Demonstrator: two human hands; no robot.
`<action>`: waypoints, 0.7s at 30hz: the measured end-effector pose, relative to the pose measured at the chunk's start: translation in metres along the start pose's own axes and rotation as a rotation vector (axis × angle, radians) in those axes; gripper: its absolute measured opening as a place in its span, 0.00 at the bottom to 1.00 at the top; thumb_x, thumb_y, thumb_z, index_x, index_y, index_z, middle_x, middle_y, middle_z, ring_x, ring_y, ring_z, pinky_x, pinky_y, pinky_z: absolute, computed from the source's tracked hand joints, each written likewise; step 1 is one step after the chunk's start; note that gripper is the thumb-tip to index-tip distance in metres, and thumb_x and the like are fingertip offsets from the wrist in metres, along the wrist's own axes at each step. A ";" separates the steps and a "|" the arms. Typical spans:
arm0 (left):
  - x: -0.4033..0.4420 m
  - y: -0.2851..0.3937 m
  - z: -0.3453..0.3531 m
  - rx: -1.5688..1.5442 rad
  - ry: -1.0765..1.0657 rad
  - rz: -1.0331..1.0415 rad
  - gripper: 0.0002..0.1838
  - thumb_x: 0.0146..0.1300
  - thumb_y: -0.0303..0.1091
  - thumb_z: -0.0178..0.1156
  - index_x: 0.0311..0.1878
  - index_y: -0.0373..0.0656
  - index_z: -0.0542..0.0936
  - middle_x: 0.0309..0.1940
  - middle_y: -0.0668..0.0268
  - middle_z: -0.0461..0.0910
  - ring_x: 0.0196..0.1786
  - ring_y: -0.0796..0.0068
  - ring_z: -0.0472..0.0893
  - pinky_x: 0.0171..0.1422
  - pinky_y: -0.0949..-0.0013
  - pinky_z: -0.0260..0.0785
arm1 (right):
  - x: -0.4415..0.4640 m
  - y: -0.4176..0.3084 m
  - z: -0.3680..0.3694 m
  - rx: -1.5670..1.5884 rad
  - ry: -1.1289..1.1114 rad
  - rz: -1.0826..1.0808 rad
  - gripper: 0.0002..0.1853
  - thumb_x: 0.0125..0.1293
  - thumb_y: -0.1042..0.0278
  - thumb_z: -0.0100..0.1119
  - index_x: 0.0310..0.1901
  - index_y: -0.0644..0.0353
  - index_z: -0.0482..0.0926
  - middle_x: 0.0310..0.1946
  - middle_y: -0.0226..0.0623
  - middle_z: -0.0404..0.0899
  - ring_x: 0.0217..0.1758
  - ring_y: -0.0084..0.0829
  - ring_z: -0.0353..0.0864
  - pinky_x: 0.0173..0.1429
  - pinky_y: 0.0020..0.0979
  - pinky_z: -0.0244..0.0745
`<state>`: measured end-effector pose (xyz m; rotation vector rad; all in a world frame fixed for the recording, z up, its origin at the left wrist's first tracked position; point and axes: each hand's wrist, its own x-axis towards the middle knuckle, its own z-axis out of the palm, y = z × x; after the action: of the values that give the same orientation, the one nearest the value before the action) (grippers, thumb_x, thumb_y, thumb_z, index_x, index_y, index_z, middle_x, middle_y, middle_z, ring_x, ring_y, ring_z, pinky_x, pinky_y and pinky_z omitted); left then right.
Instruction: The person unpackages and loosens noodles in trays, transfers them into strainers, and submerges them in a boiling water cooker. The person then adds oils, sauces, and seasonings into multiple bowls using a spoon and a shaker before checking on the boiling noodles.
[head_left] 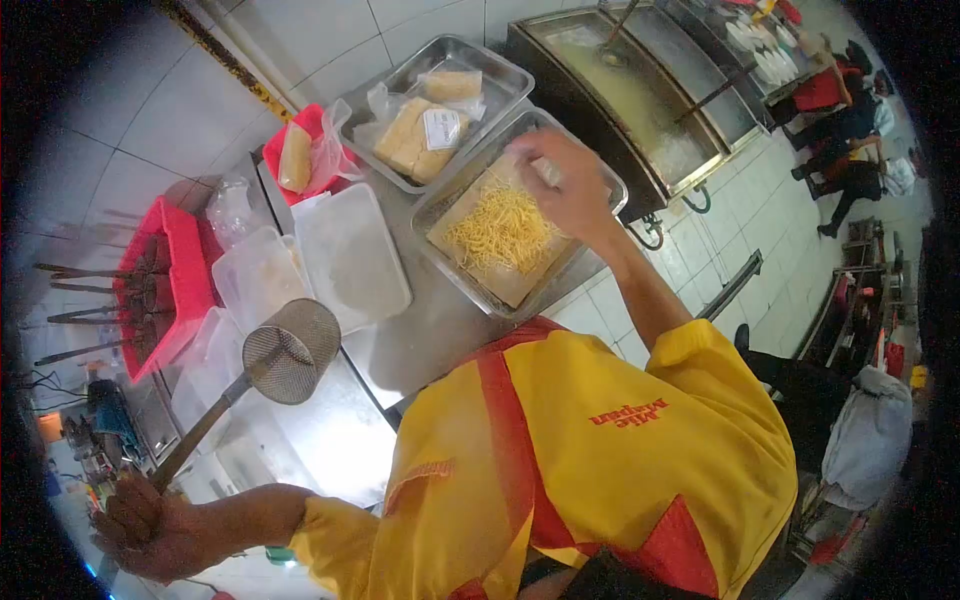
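My left hand (pixel 150 528) is wrapped round the handle of a deep wire-mesh noodle strainer (pixel 290 352). The strainer's basket is held up over the counter, and no food shows in it. At the far end of a metal tray (pixel 478 292) is my right hand (pixel 568 190), its fingers curled inward. Something pale shows by the fingertips, too blurred to name. Loose yellow noodles (pixel 500 228) lie heaped on a brown liner in that tray, just beside my right hand.
A second metal tray (pixel 400 82) holds wrapped blocks, one with a white label. Plastic tubs (pixel 355 255) stand near a red basket (pixel 180 270) of more strainers. Vats of cloudy liquid (pixel 610 90) adjoin the counter. Other people (pixel 850 140) are in the background.
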<state>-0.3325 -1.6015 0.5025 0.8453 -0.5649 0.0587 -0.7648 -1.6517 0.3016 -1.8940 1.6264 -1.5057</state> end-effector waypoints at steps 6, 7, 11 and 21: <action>0.011 -0.009 -0.020 0.009 -0.177 -0.014 0.18 0.61 0.35 0.50 0.38 0.23 0.73 0.17 0.60 0.54 0.21 0.64 0.61 0.41 0.48 0.60 | -0.086 0.131 0.055 -0.594 -0.539 0.124 0.20 0.51 0.69 0.61 0.48 0.62 0.76 0.44 0.49 0.78 0.48 0.49 0.77 0.53 0.47 0.71; -0.006 -0.002 -0.005 0.021 -0.097 0.003 0.17 0.61 0.35 0.50 0.38 0.24 0.73 0.18 0.61 0.54 0.21 0.66 0.60 0.39 0.50 0.59 | -0.080 0.126 0.049 -0.596 -0.542 0.112 0.20 0.51 0.69 0.61 0.48 0.62 0.76 0.44 0.49 0.78 0.48 0.49 0.77 0.53 0.47 0.71; 0.014 -0.011 -0.027 -0.245 -0.181 -0.173 0.17 0.62 0.35 0.50 0.39 0.24 0.73 0.18 0.65 0.55 0.21 0.71 0.59 0.35 0.58 0.56 | -0.038 0.030 0.014 -0.312 -0.078 0.087 0.22 0.50 0.74 0.61 0.50 0.63 0.76 0.43 0.49 0.78 0.48 0.47 0.78 0.54 0.40 0.72; -0.012 -0.002 -0.001 -0.131 -0.324 -0.225 0.14 0.67 0.34 0.47 0.23 0.45 0.63 0.15 0.71 0.51 0.20 0.79 0.53 0.30 0.67 0.49 | -0.011 0.027 0.007 -0.365 -0.385 0.315 0.15 0.49 0.78 0.57 0.42 0.62 0.81 0.42 0.50 0.79 0.42 0.46 0.81 0.44 0.38 0.75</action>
<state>-0.3416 -1.6003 0.4942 0.7907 -0.7646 -0.3230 -0.7737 -1.6556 0.2733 -1.8305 1.9796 -0.7068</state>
